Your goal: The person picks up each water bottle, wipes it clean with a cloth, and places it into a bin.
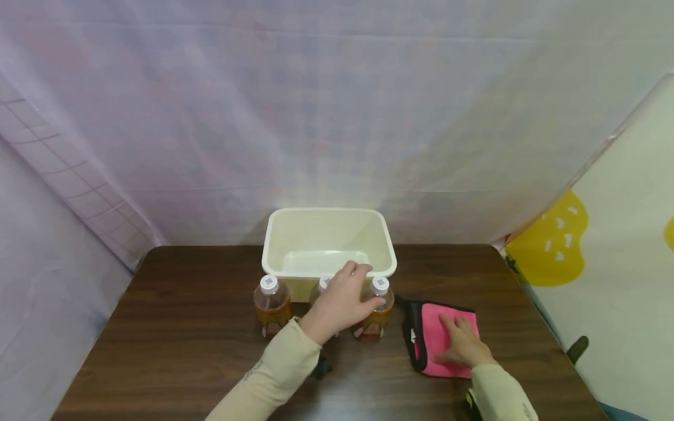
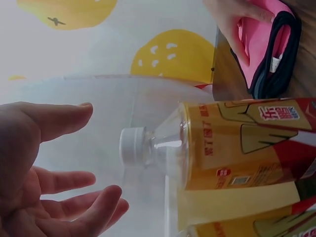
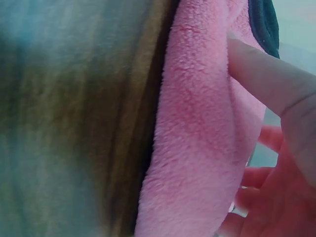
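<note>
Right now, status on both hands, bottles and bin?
Left hand open near rightmost bottle, not gripping. Right hand touching pink cloth. Three bottles stand in front of white bin.

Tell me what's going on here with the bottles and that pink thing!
A person is at a table, using both bare hands. The left hand is open near the white cap of the rightmost bottle, not touching that cap. The right hand rests on the folded pink cloth with black edges. Three bottles stand in a row in front of a white bin.
</note>
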A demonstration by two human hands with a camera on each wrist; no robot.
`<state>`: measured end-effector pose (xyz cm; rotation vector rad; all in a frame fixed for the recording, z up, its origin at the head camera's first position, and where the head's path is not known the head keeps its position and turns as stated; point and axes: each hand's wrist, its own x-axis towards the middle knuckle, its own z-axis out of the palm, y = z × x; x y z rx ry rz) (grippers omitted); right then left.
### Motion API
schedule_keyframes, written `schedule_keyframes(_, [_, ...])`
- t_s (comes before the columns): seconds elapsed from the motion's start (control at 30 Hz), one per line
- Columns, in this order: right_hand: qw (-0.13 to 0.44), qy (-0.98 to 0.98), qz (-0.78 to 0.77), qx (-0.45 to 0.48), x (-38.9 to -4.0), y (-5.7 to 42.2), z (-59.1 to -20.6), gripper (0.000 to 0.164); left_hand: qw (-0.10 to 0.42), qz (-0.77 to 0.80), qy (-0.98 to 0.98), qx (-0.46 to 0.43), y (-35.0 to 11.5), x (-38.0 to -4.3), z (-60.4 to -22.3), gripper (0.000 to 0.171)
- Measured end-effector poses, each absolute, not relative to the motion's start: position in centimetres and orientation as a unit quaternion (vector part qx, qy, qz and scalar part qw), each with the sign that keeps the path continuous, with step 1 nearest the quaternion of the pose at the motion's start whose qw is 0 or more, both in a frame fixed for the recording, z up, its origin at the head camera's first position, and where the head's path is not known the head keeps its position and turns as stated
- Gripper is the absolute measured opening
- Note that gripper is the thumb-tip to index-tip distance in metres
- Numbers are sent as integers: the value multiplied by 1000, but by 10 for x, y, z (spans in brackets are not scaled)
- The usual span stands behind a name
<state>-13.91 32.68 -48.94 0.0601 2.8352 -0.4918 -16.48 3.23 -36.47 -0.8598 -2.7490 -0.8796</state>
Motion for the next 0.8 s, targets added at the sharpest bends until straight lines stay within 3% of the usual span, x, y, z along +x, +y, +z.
schedule_keyframes(0.23, [135, 974, -180, 34, -143, 326, -492, 107, 44, -296, -914, -275, 40, -165, -372, 57])
schedule_keyframes(0.57, [144, 971, -189, 26, -147, 327, -491, 112, 54, -304, -909, -282, 48, -167, -381, 53])
schedule_keyframes(0.8, [140, 976, -168, 19, -148, 327, -490, 105, 58, -318, -904, -279, 51, -170, -389, 48])
